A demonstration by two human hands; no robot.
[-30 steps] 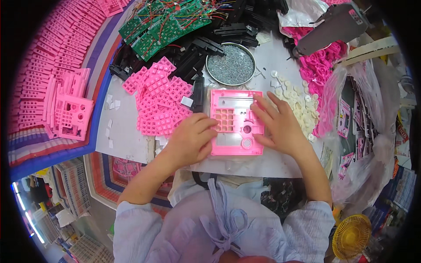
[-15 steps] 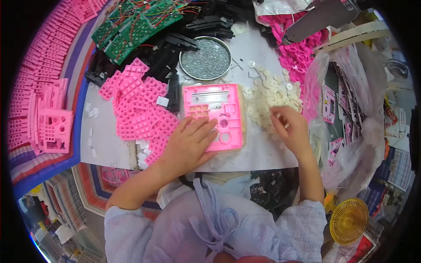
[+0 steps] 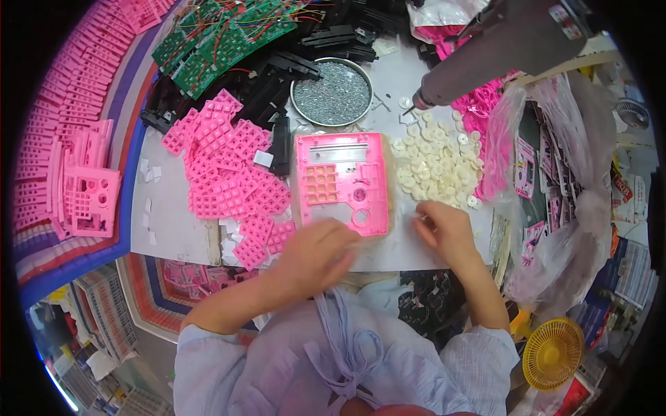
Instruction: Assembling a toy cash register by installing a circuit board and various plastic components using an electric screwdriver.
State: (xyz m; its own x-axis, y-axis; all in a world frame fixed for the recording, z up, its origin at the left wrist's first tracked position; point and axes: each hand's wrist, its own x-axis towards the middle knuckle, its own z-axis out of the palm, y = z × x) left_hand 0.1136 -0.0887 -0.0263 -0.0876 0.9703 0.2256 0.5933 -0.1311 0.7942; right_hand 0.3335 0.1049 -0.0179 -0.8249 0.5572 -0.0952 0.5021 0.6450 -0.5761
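Note:
A pink plastic housing (image 3: 380, 201) lies open side up on the table, with a grid of square holes, a round opening and a silvery strip. My left hand (image 3: 319, 253) is just off its near edge, its fingers smeared by motion. To the right of the housing, my right hand (image 3: 447, 232) has its fingers curled in toward the thumb; whatever they pinch is hidden. Beyond that hand spreads a heap of off-white round discs (image 3: 437, 163). Left of the housing lies a pile of pink keypad pieces (image 3: 225, 184).
A dark power screwdriver (image 3: 499, 59) hangs over the discs, its bit low. Behind the housing stand a round tin of small screws (image 3: 333, 93), black plastic parts (image 3: 267, 90) and green circuit boards (image 3: 222, 41). Stacked pink panels (image 3: 87, 194) line the left; a plastic bag (image 3: 555, 208) stands right.
My left hand has come off the housing toward me, baring its square holes. My right hand has drawn back from the discs toward me. The screwdriver has swung in lower over them.

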